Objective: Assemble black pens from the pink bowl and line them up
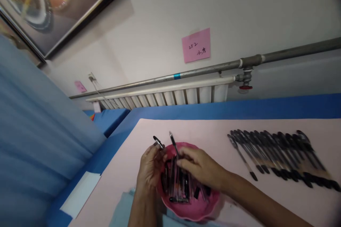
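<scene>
Where right fingers (pixel 186 152) grip a pen (pixel 173 143), bowl rim (pixel 197 215) seemingly near

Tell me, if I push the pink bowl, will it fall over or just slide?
The pink bowl probably won't tip easily, because it looks wide and open. It looks thin with a wavy edge, maybe plastic, so it could be light and slide. The pens lie loose and jumbled inside, so they'd likely shift and rattle.
</scene>
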Demonstrator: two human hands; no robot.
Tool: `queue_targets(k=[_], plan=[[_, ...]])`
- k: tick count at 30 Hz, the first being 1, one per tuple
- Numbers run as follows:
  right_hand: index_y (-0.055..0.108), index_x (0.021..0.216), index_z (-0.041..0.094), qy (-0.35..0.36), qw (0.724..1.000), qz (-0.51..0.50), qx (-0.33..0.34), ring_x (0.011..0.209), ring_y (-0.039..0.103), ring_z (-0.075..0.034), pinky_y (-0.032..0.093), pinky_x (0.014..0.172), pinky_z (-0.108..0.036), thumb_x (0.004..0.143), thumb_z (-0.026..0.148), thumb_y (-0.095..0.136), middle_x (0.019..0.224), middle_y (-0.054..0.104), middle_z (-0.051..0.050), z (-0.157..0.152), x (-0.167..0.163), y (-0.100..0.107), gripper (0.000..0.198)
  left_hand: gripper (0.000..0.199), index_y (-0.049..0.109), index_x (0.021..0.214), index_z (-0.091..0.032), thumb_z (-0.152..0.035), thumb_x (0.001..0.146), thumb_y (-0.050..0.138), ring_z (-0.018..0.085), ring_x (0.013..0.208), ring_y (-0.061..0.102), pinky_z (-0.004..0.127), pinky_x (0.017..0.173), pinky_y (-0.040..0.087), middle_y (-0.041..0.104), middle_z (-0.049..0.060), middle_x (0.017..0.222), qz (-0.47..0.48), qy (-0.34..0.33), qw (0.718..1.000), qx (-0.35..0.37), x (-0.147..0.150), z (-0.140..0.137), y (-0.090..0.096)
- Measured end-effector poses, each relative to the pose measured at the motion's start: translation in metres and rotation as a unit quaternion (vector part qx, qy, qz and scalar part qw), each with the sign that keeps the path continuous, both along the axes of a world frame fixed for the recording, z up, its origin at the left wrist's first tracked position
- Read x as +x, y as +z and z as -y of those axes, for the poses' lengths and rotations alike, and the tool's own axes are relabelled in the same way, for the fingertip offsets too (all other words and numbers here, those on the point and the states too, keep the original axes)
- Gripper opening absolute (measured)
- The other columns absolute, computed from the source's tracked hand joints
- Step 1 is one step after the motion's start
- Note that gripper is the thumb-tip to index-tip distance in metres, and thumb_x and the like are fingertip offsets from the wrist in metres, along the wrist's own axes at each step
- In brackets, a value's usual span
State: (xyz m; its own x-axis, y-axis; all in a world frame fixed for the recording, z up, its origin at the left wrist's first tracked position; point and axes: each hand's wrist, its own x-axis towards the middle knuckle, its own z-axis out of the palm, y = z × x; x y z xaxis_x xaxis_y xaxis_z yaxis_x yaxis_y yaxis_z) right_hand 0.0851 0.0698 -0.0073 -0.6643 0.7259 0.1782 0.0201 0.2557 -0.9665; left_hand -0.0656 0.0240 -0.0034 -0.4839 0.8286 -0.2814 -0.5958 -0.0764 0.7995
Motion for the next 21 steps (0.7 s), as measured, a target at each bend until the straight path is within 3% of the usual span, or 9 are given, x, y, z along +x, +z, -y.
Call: queue_targets(k=[5, 11, 21], plan=[[0.052, 0.062, 0.021, 0.04, 0.991, 0.085, 0.1, 0.051, 0.046, -0.011, 0.032, 0.047, -0.022, 0.074, 0.018, 0.053, 0.057, 0.053, 0.004, 0.0063, -0.0039, -0.0094, 0.012, 0.009, 0.058, 0.067, -0.012, -0.005, 0.073, 0.055, 0.01, 0.058, 0.062, 0.021, 0.059, 0.05, 0.064, 0.002, 0.061, 0.082, 0.037, 0.996, 0.002, -0.0046, -0.0004, 0.0046], [0.05, 0.063, 0.02, 0.045, 0.982, 0.134, 0.123, 0.055, 0.048, -0.012, 0.033, 0.05, -0.023, 0.075, 0.019, 0.05, 0.06, 0.055, 0.003, 0.0059, -0.0021, -0.0096, 0.013, 0.003, 0.059, 0.071, -0.012, -0.009, 0.07, 0.061, 0.013, 0.065, 0.064, 0.022, 0.058, 0.049, 0.066, 0.003, 0.065, 0.077, 0.019, 0.997, 0.017, -0.0066, 0.001, -0.0005], [0.053, 0.067, 0.018, 0.04, 0.977, 0.166, 0.124, 0.057, 0.047, -0.011, 0.033, 0.052, -0.021, 0.076, 0.018, 0.048, 0.063, 0.055, 0.003, 0.0035, -0.0037, -0.0093, 0.01, 0.019, 0.056, 0.071, -0.012, -0.016, 0.059, 0.071, 0.011, 0.057, 0.061, 0.022, 0.057, 0.048, 0.064, 0.002, 0.063, -0.027, -0.014, 0.999, 0.027, 0.0018, 0.0034, -0.001]])
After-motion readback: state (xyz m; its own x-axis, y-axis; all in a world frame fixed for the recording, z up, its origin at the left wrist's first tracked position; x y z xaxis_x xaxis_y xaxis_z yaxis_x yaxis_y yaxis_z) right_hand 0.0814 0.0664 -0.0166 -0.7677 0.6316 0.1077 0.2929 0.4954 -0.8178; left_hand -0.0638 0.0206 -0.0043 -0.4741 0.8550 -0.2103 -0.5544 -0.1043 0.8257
